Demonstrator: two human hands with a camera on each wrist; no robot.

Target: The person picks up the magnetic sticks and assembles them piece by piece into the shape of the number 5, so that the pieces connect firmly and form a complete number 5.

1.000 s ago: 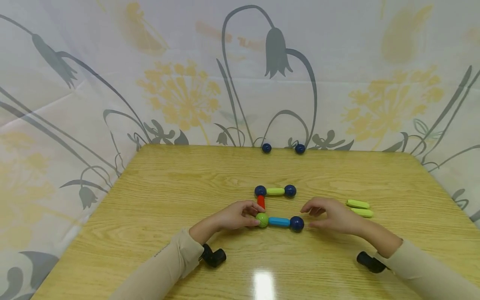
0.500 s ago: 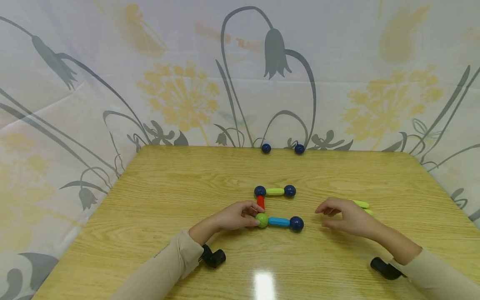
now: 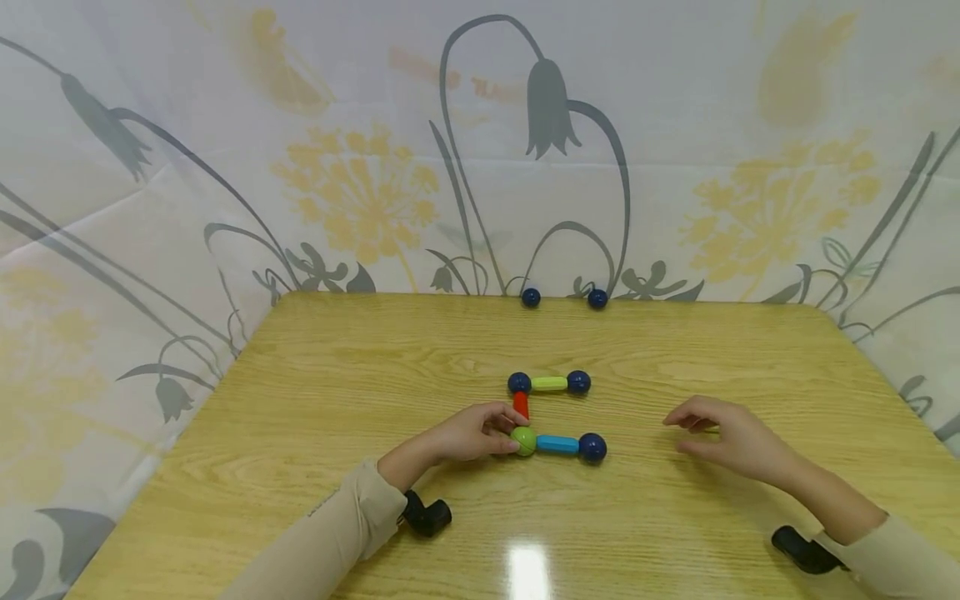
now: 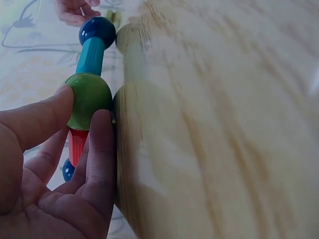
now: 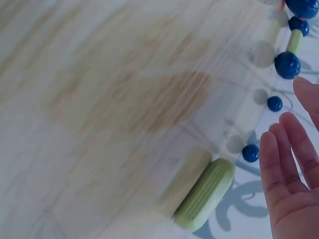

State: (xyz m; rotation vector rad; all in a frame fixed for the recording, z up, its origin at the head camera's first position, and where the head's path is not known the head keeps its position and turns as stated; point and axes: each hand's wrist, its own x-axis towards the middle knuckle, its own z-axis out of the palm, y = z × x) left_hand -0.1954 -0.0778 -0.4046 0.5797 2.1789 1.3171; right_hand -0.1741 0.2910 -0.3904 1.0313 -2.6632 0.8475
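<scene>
My left hand (image 3: 468, 433) pinches a green ball (image 3: 524, 441) between thumb and fingers at the near left corner of a magnetic ball-and-rod shape on the table. From that ball a blue rod (image 3: 558, 444) runs right to a dark blue ball (image 3: 592, 448). A red rod (image 3: 521, 405) leads back to another dark blue ball (image 3: 519, 383). There a yellow-green rod (image 3: 549, 383) joins it to one more dark blue ball (image 3: 578, 382). Well to the right, my right hand (image 3: 731, 433) holds nothing, its fingers extended. Near it in the right wrist view lies a loose light green rod (image 5: 205, 195).
Two loose dark blue balls, a left one (image 3: 531, 297) and a right one (image 3: 597, 299), sit at the table's (image 3: 360, 358) far edge. A patterned cloth (image 3: 480, 208) hangs behind. In the head view my right hand hides the loose rods.
My right hand has moved right, away from the blue rod's end ball, and now covers the two loose light green rods in the head view. The left hand stays on the green ball.
</scene>
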